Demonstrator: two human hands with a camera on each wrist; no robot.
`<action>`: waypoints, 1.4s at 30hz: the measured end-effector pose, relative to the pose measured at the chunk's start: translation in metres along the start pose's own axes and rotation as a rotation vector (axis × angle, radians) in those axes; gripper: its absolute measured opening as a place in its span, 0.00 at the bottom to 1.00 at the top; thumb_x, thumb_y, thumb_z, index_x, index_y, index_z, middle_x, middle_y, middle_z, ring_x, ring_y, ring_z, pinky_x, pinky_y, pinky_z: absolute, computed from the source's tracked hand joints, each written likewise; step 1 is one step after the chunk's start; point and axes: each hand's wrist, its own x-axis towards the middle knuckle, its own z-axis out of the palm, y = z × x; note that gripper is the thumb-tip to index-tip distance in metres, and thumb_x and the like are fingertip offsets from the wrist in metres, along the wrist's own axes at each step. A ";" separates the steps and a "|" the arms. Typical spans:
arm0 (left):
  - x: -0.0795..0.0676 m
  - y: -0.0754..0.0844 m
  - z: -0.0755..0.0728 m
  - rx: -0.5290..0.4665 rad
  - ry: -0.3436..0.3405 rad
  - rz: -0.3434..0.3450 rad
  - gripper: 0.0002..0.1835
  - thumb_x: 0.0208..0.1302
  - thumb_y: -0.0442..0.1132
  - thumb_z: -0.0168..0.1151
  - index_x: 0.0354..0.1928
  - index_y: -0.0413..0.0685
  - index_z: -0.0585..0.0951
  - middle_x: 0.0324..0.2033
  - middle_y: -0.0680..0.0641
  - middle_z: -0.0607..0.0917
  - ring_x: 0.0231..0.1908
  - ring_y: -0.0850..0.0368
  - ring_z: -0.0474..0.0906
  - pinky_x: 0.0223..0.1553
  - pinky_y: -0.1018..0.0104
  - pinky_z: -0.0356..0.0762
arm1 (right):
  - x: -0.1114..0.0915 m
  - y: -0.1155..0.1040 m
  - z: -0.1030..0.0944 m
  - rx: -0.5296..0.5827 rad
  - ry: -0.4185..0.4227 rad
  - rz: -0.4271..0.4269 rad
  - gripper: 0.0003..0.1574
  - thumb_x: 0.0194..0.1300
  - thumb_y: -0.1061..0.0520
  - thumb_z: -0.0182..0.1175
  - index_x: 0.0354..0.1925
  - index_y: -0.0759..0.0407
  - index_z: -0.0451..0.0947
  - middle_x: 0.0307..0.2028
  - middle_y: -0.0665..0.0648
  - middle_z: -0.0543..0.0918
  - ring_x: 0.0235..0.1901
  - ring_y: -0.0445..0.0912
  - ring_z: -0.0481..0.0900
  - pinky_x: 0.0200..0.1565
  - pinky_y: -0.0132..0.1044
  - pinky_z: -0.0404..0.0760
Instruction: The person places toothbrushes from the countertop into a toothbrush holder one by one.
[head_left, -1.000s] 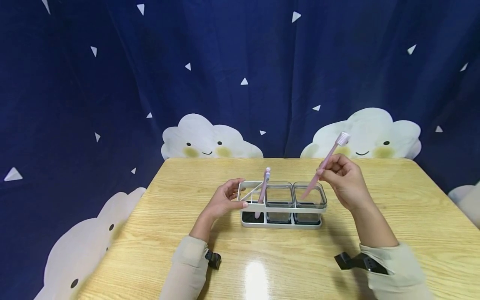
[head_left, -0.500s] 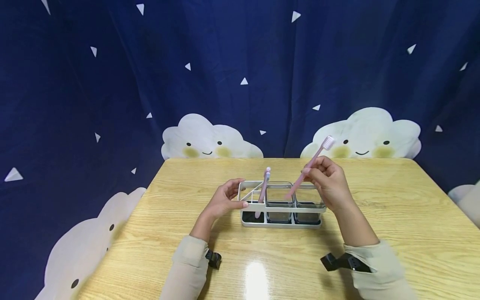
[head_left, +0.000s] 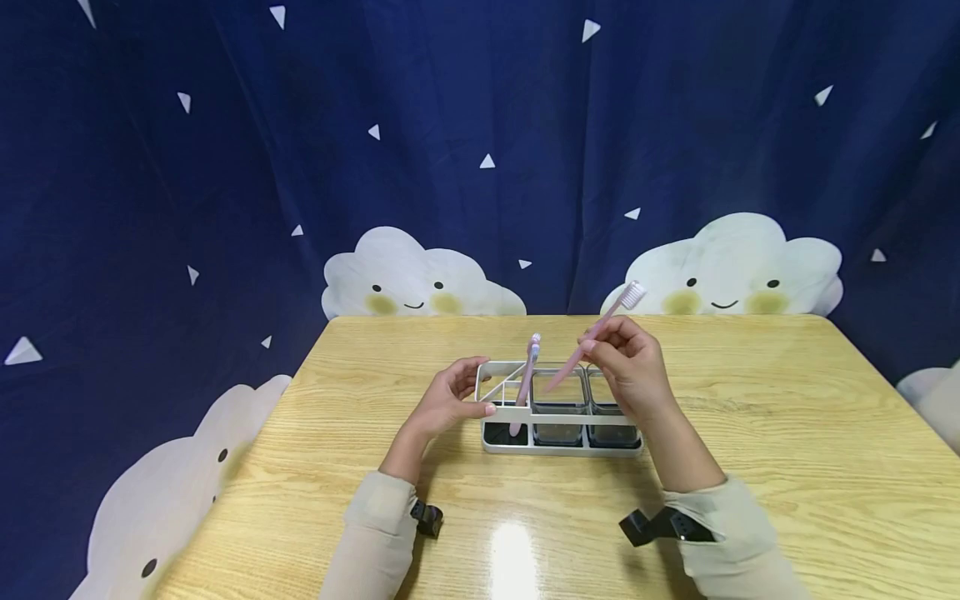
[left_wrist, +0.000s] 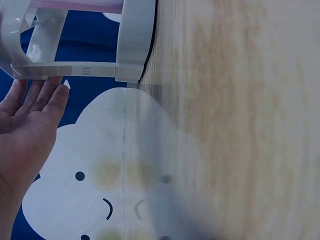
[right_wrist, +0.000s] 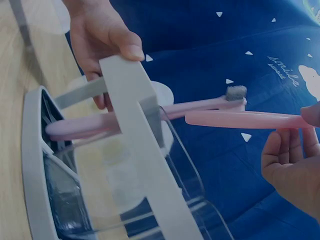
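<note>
A white toothbrush holder [head_left: 581, 420] stands on the wooden table. My left hand [head_left: 447, 398] holds its left end, thumb on the front of the top rim and fingers behind. In the right wrist view the left thumb [right_wrist: 131, 49] lies on the rim's corner. A pink toothbrush [head_left: 523, 392] leans upright in a left slot; whether a second is behind it I cannot tell. My right hand [head_left: 630, 367] pinches another pink toothbrush [head_left: 588, 340], bristles up, tilted right. Its handle end hangs above the middle clear cup [head_left: 559, 407], apart from the holder.
A second clear cup [head_left: 613, 433] sits in the holder's right section, partly behind the right hand. The wooden table [head_left: 337, 375] reaches back to a dark blue curtain [head_left: 420, 100] with cloud prints.
My right hand has moved left with its toothbrush, from above the right cup to above the middle cup, and the brush tilts more. The left hand and holder have stayed put.
</note>
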 end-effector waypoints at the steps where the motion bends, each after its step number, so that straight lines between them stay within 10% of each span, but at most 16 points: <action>1: 0.000 0.000 0.000 0.002 0.002 0.000 0.38 0.47 0.21 0.66 0.63 0.29 0.63 0.53 0.25 0.68 0.54 0.37 0.66 0.61 0.50 0.58 | 0.000 0.001 0.001 -0.008 -0.003 0.002 0.08 0.57 0.72 0.61 0.33 0.61 0.76 0.33 0.56 0.78 0.33 0.45 0.77 0.39 0.33 0.80; 18: 0.000 0.000 0.001 -0.001 0.006 0.009 0.38 0.46 0.20 0.66 0.63 0.28 0.62 0.51 0.30 0.72 0.54 0.37 0.66 0.60 0.52 0.61 | -0.003 0.028 0.023 -0.018 -0.066 -0.044 0.21 0.54 0.80 0.54 0.36 0.58 0.74 0.33 0.55 0.77 0.33 0.43 0.75 0.36 0.30 0.80; 42: 0.001 0.000 -0.001 -0.019 -0.005 0.010 0.38 0.47 0.20 0.65 0.62 0.27 0.62 0.53 0.27 0.70 0.55 0.35 0.65 0.61 0.48 0.57 | -0.007 0.029 0.035 -0.601 -0.098 0.097 0.05 0.56 0.72 0.60 0.32 0.73 0.74 0.30 0.62 0.79 0.30 0.46 0.74 0.31 0.31 0.74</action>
